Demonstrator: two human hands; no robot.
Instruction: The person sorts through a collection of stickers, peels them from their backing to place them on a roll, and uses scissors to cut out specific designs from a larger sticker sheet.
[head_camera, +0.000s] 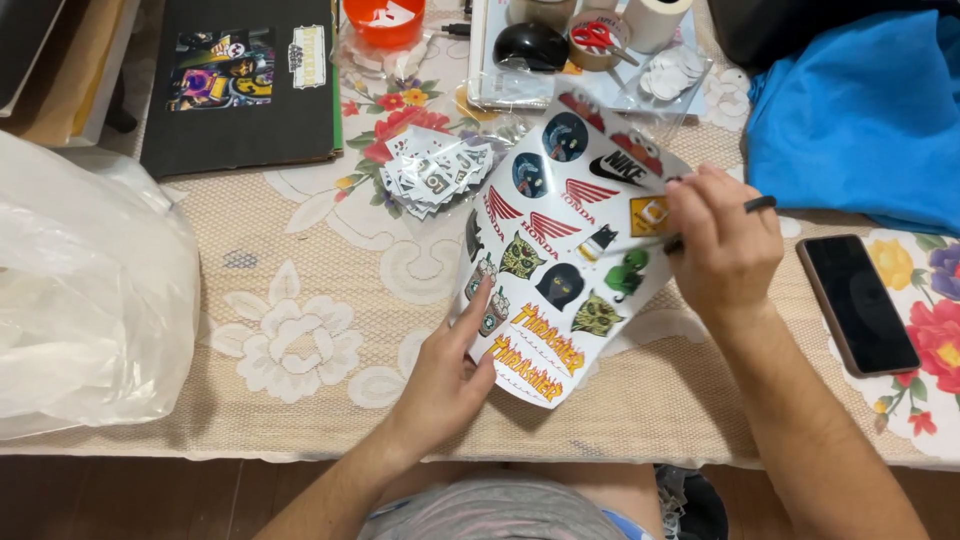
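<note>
Head view, one frame. Sticker sheet: white, printed with many coloured decals, lying tilted on the surface at centre, between the two hands. Left hand: at the sheet's lower left edge, fingers extended, fingertips pressing the sheet's margin; not closed around anything. Right hand: over the sheet's right edge, fingers pinched together on a thin dark tool, its tip pointing onto the sheet near the yellow decal; which kind of tool cannot be told. Hands well apart, one at each side of the sheet.

Surroundings: loose sticker pile in clear wrap, just beside the sheet's upper left corner; black folder at upper left; white plastic bag at left; orange cup at top; black mouse and red scissors at top centre; tape roll; blue cloth at upper right; phone, face up, dark screen, right of the right hand, apart from it.
</note>
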